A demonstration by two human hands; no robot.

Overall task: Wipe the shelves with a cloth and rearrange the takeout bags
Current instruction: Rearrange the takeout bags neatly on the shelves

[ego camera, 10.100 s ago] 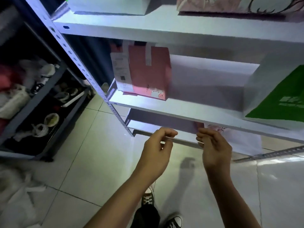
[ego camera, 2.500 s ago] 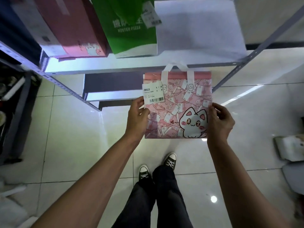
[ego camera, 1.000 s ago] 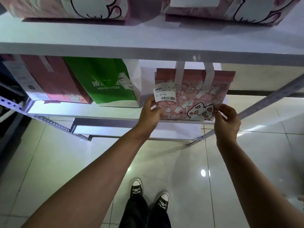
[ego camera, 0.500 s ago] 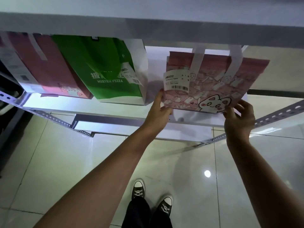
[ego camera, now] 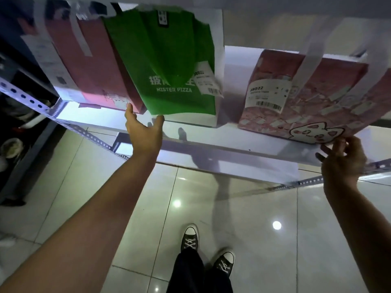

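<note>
Head view: three takeout bags stand in a row on the white shelf. Dark pink bag on the left, green bag marked MISTER PIZZA in the middle, pink cat-print bag on the right, clear gap between green and cat-print. Left hand is spread at the shelf's front edge, fingers wide, thumb tip at the dark pink bag's bottom corner, fingertip at the green bag's lower edge, gripping nothing. Right hand is under the cat-print bag's lower front edge, fingers partly curled and touching that edge; can't tell whether it actually grips. White barcode label on the cat-print bag's face. Tiled floor below, two sneakers visible.
</note>
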